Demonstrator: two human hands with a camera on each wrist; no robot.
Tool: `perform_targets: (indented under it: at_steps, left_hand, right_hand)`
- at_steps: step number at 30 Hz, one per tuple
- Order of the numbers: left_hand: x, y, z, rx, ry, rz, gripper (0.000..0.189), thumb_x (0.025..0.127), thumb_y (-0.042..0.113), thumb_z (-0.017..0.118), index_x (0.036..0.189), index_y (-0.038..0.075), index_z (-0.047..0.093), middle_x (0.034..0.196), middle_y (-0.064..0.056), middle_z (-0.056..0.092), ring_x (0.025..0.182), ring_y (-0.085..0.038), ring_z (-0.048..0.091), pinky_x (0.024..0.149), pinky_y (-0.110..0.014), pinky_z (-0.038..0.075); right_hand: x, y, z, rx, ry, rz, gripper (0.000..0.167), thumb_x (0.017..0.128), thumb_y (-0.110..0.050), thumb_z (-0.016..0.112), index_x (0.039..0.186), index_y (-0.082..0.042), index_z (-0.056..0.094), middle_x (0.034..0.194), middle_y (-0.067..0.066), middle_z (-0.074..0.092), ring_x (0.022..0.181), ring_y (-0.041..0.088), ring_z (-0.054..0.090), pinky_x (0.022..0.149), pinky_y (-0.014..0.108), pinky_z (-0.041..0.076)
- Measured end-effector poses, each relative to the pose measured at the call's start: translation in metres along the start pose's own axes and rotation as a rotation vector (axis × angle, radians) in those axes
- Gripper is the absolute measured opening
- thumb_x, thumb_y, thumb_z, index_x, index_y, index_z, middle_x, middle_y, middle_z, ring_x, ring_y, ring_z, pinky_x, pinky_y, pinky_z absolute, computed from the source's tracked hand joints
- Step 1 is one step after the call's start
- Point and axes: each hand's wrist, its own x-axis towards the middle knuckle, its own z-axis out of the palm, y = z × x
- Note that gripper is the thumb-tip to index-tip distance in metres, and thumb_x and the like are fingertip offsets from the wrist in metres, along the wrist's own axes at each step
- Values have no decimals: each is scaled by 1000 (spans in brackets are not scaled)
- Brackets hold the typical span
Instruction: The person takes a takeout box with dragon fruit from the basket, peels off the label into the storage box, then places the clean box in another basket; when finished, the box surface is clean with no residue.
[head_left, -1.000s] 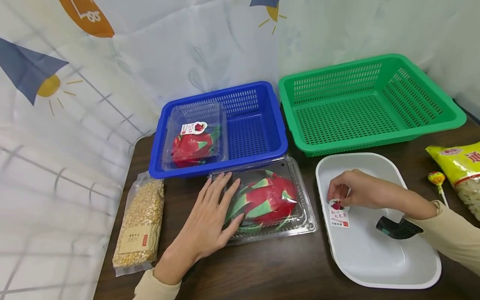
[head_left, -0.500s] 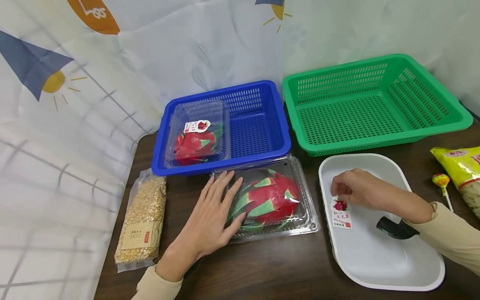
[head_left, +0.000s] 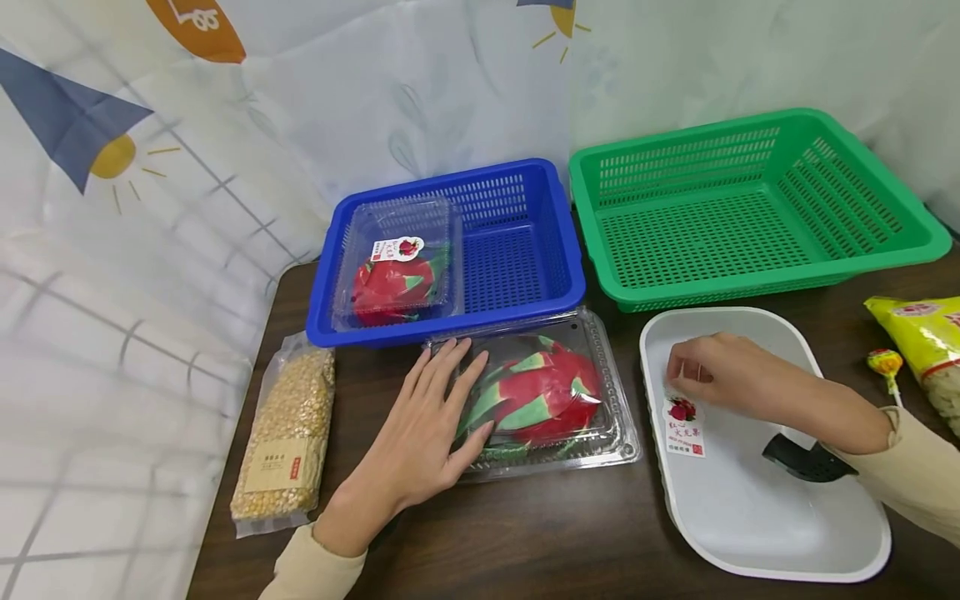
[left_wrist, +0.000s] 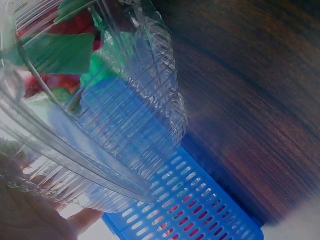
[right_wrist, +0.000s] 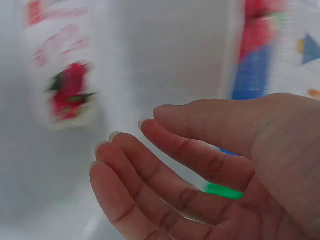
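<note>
In the head view my left hand [head_left: 420, 425] rests with spread, straight fingers on the left edge of a clear plastic clamshell box [head_left: 615, 417]. Inside that box lies a red and green dragon fruit [head_left: 543, 392]; the left wrist view shows the box's ridged side [left_wrist: 150, 105] close up. My right hand [head_left: 731, 375] is over the white tray [head_left: 780, 517], fingers loosely bent. Between its thumb and fingers there is nothing in the right wrist view. Just below the fingertips, a white label with a dragon fruit picture [head_left: 684, 427] lies in the tray, apart from the hand.
A blue basket [head_left: 510, 308] behind the clamshell holds another labelled dragon fruit box [head_left: 401, 267]. To its right stands a green basket [head_left: 682, 242]. A vacuum bag of corn kernels [head_left: 288, 425] lies at left. A lollipop [head_left: 885, 364] and a yellow bag [head_left: 918, 329] are at right.
My right hand has lifted slightly off the label's top, so more of its picture shows. The label stays in the tray, and my left hand keeps its place on the box.
</note>
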Motion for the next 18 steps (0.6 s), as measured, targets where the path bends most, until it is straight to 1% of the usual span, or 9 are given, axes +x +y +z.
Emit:
perform_targets:
  at_steps: [4,7,9,12,15,17,18]
  left_hand:
    - [1,0,-1,0,-2,2,77,98,42,61,160,4,37,165,-22,32,154,-39,26,125,-61,19]
    - [0,0,0,0,2,3,76,99,43,59,160,4,37,165,-22,32,154,-39,26,125,-61,20]
    - [0,0,0,-1,9,5,74,101,45,56,160,4,37,165,-22,33,154,-40,27,124,-62,21]
    - [0,0,1,0,18,9,71,107,52,41,160,4,37,164,-22,34,154,-39,27,123,-62,22]
    - [0,0,1,1,25,9,75,109,58,24,159,3,38,163,-22,35,153,-39,29,123,-63,24]
    - [0,1,1,3,25,6,78,109,60,18,159,3,38,163,-22,35,153,-39,29,123,-63,24]
    - [0,1,0,4,22,3,76,109,59,21,159,4,38,163,-22,35,153,-39,29,123,-62,23]
  right_hand:
    - [-6,-16,-12,3,56,-31,5,93,-8,79,91,-10,74,75,-12,64,68,6,54,58,24,49]
    - [-11,-30,-18,14,114,-74,2,96,-13,76,95,-11,75,82,-14,66,74,4,59,64,25,55]
    - [-13,-40,-19,42,145,-101,1,98,-14,74,99,-14,74,88,-15,68,80,4,62,69,26,57]
    - [-14,-52,-18,129,145,-95,10,100,-17,72,110,-15,72,102,-10,71,92,10,67,70,25,59]
    - [-12,-60,-14,194,123,-63,25,102,-21,71,124,-10,68,119,1,69,103,18,69,71,26,60]
    - [-10,-63,-11,204,116,-60,33,102,-23,70,131,-8,65,125,7,67,107,22,69,76,32,62]
    - [-9,-64,-10,207,113,-58,37,102,-24,71,133,-7,63,128,10,65,108,24,68,79,36,62]
